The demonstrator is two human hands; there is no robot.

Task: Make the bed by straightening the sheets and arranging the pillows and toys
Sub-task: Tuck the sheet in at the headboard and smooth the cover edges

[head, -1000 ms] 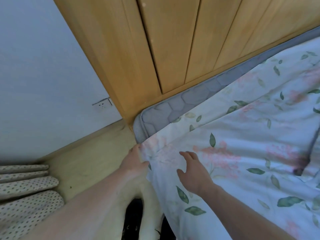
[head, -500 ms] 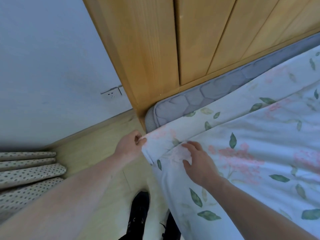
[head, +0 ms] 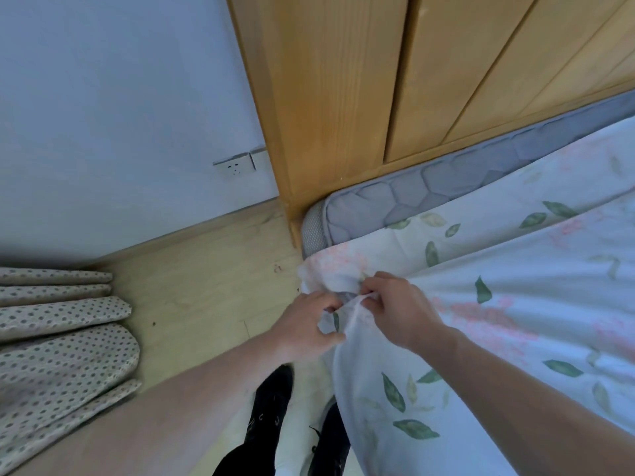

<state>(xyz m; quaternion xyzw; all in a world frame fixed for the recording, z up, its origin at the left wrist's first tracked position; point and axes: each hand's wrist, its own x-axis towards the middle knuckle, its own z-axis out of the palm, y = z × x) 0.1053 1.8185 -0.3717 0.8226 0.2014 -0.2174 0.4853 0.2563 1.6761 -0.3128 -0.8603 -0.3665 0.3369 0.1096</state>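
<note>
- The floral sheet covers the right half of the view; its long top edge runs from the corner near centre up toward 2 o'clock, parallel to the mattress edge.
- The sheet's corner points toward 9 o'clock and is bunched between the two hands, just below the mattress corner.
- The left hand comes in from 7 o'clock; its fingers are curled and pinch the bunched corner fabric.
- The right hand comes in from 4 o'clock; its fingers are curled too, pinching the same fold, with knuckles almost touching the left hand.
- The grey quilted mattress shows as a bare strip between the sheet's edge and the wooden wardrobe, its long axis running toward 2 o'clock.
- A wall socket sits at 10 o'clock from the hands, on the pale wall.
- Dotted curtain folds lie at 9 o'clock on the wooden floor.
- Black shoes stand at 6 o'clock, beside the sheet's hanging side.
</note>
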